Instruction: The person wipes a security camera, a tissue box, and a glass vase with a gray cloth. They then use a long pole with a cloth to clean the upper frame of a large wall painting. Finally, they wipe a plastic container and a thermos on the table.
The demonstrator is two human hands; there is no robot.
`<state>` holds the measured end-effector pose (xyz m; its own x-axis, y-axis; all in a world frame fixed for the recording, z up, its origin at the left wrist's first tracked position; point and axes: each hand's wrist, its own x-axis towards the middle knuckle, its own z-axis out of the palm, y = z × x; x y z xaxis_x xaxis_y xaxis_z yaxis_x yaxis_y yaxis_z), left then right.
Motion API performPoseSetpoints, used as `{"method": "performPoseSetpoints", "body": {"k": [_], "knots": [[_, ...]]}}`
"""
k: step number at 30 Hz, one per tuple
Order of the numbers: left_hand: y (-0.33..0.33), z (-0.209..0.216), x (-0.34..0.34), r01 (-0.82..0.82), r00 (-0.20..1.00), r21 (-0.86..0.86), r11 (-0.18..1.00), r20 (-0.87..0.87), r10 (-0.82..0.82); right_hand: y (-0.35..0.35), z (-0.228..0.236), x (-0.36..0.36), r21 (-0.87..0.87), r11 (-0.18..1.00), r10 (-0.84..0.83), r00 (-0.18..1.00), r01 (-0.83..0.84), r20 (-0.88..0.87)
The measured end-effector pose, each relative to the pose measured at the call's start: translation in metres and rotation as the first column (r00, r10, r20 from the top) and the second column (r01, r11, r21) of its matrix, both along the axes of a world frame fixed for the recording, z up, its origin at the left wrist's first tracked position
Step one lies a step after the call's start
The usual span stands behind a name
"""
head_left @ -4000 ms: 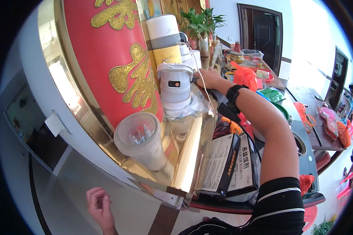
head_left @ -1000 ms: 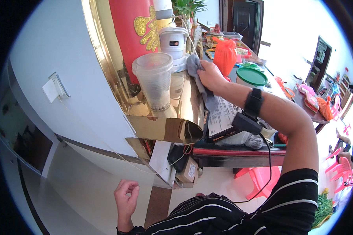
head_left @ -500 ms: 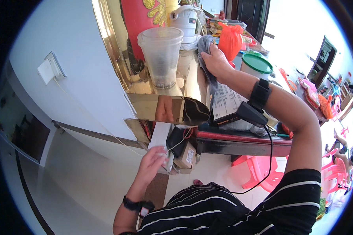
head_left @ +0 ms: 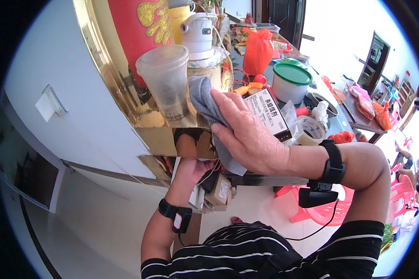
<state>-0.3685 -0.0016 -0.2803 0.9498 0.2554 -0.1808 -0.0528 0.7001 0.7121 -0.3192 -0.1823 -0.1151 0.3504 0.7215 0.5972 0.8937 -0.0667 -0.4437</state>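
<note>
A grey cloth (head_left: 204, 95) is bunched under my right hand (head_left: 249, 132), which is closed on it. The cloth lies on the gold mirror-like ledge (head_left: 156, 139), partly draped over its front edge. Beside it, a cloudy lidded plastic tub (head_left: 165, 88) stands on the ledge. My left hand (head_left: 193, 171) is low at the ledge's front, its fingers partly apart and pointing right. A thin white cord (head_left: 208, 176) runs close by its fingertips; whether they touch is unclear. The ledge's shiny front reflects an arm.
A white appliance (head_left: 198, 37) and red cylinder (head_left: 130, 28) stand behind. To the right are a printed box (head_left: 271, 114), green-lidded tub (head_left: 289, 83), tape roll (head_left: 310, 131) and orange bag (head_left: 257, 51). Below are a cardboard box (head_left: 219, 191) and pink chair (head_left: 328, 209).
My right hand has come nearer and left, drawing the cloth toward the ledge's front. My left hand has moved up and right, off the white box below. The view has shifted slightly.
</note>
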Motion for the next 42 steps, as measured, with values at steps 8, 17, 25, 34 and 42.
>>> {"method": "performPoseSetpoints", "body": {"k": [8, 17, 25, 34, 42], "knots": [[0.016, -0.007, -0.018, 0.001, 0.998, 0.052, 0.999, 0.069, -0.005, 0.053, 0.012, 0.081, -0.055, 0.994, -0.087, 0.99, 0.093, 0.107], [0.009, -0.003, -0.031, -0.08, 0.985, 0.05, 0.996, 0.158, 0.071, 0.096, 0.042, 0.096, -0.289, 0.926, -0.156, 0.943, 0.244, 0.295], [0.004, 0.013, -0.038, -0.081, 0.989, 0.055, 0.995, 0.126, 0.074, 0.079, 0.04, 0.082, -0.259, 0.948, -0.084, 0.932, 0.183, 0.352], [0.002, 0.013, -0.037, -0.106, 0.985, 0.071, 0.992, 0.144, 0.095, 0.047, 0.023, 0.054, -0.091, 0.995, -0.015, 0.953, 0.045, 0.301], [0.006, 0.011, -0.034, -0.112, 0.992, 0.101, 0.989, 0.069, 0.105, 0.009, 0.007, 0.019, 0.07, 0.998, -0.01, 0.978, -0.005, 0.208]]}}
